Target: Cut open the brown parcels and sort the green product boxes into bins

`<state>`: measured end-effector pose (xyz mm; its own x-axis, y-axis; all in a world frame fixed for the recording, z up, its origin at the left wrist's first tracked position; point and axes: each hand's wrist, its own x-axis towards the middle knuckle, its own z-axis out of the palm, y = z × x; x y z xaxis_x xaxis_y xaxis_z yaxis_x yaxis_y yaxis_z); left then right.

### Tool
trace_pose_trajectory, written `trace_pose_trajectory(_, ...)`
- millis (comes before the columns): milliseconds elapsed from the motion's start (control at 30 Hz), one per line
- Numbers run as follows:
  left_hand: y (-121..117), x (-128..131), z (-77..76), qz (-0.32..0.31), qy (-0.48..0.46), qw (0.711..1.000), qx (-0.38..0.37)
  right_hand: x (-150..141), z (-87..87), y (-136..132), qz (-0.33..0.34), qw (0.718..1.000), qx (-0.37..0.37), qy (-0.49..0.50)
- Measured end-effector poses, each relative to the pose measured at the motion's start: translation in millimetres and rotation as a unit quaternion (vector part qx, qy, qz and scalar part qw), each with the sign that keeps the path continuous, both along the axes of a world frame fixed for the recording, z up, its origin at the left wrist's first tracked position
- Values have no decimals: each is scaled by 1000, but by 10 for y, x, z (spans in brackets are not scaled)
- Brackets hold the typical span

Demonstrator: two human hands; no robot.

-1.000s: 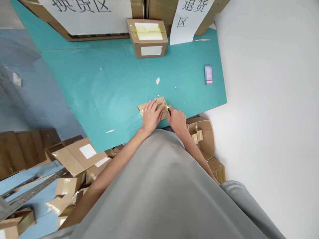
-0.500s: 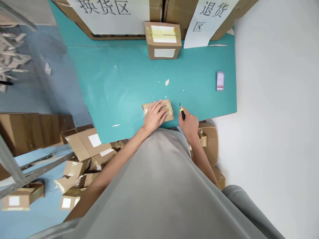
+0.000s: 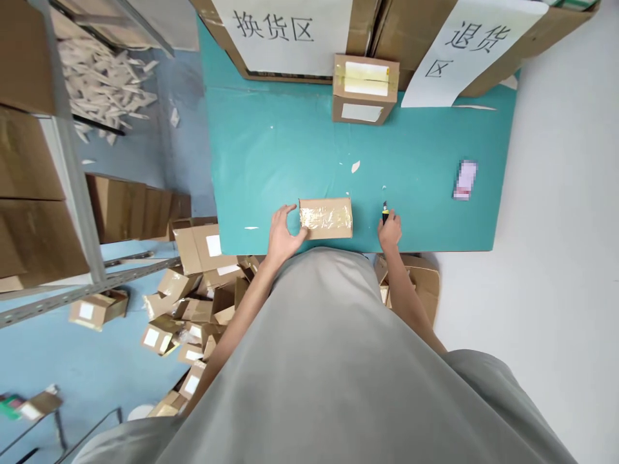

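A small cardboard box (image 3: 325, 219) with shiny clear tape across its top lies on the green table (image 3: 251, 161), close to my body. At the box's left end is my left hand (image 3: 284, 233), thumb and fingers spread apart. Its thumb meets the lower left corner, while the index finger stays just off the edge. My right hand (image 3: 389, 232) is closed around a black and yellow utility knife (image 3: 385, 215), to the right of the box and apart from it. The knife's tip points away from me.
A taped box with labels (image 3: 365, 89) stands at the table's back, before large cartons with paper signs (image 3: 290, 32). A blurred phone-like item (image 3: 465, 180) lies at right. Cardboard boxes (image 3: 198, 309) pile up on the floor at left, beside a metal rack (image 3: 77, 161). A white wall borders the right.
My left hand has come off the box's top to its left end, with fingers opened. The box now lies straighter. My right hand still holds the knife. The whole view has shifted.
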<state>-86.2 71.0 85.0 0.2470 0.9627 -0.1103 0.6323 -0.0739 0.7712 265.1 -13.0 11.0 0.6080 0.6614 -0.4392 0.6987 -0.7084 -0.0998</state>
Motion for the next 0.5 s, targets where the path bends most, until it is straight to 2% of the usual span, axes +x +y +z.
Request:
trace_pose_trajectory(100, -90, -5, 16, 19, 2, 999, -26, 4, 24, 19, 26, 999, 24, 4)
trace_pose_trajectory(167, -98, 66, 72, 27, 7, 1000, -3, 3, 38, 50, 29, 999, 40, 8)
trace_pose_trajectory(233, -76, 161, 136, 5, 15, 999, 28, -4, 45, 96, 33, 998, 52, 30)
trace_pose_trajectory(367, -22, 252, 202, -80, 20, 996, 44, -46, 12, 232, 35, 983, 76, 161)
trace_pose_trajectory(500, -3, 83, 184, -68, 31, 996, 38, -183, -88, 376, -38, 955, 71, 287)
